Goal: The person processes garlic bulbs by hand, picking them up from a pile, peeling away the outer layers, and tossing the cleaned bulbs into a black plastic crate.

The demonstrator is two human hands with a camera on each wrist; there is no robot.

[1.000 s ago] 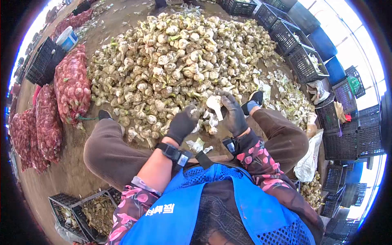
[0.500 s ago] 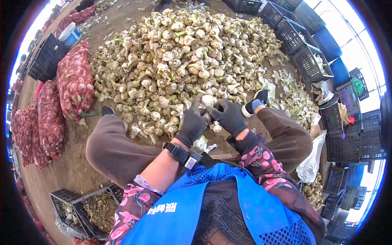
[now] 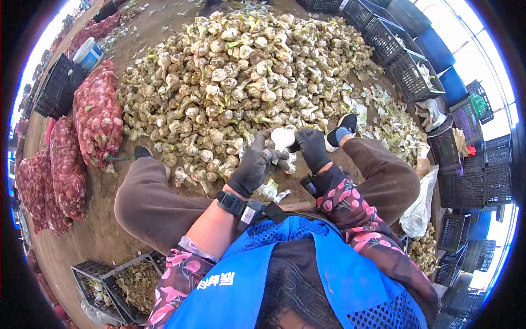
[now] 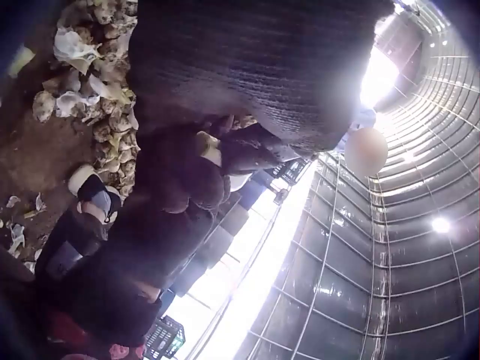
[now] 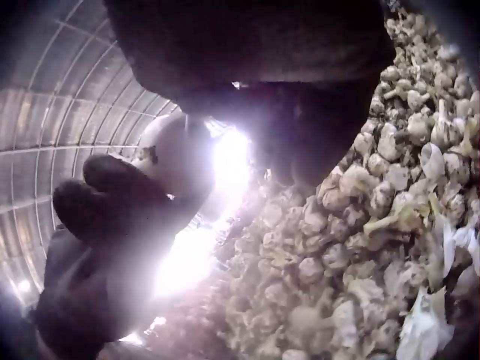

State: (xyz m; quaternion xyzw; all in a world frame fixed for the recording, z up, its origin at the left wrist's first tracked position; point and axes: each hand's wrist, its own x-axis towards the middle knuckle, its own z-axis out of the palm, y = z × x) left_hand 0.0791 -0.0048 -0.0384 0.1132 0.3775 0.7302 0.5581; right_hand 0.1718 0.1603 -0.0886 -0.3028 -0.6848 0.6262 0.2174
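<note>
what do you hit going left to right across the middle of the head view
red mesh sacks → garlic pile → left hand → white garlic bulb held between both hands → right hand → black shoe → black crates

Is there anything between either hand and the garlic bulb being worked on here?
Nothing visible. In the head view both gloved hands already hold the white garlic bulb: the left hand from below left, the right hand from the right, above the garlic pile. The exact grip is hard to make out.
</note>
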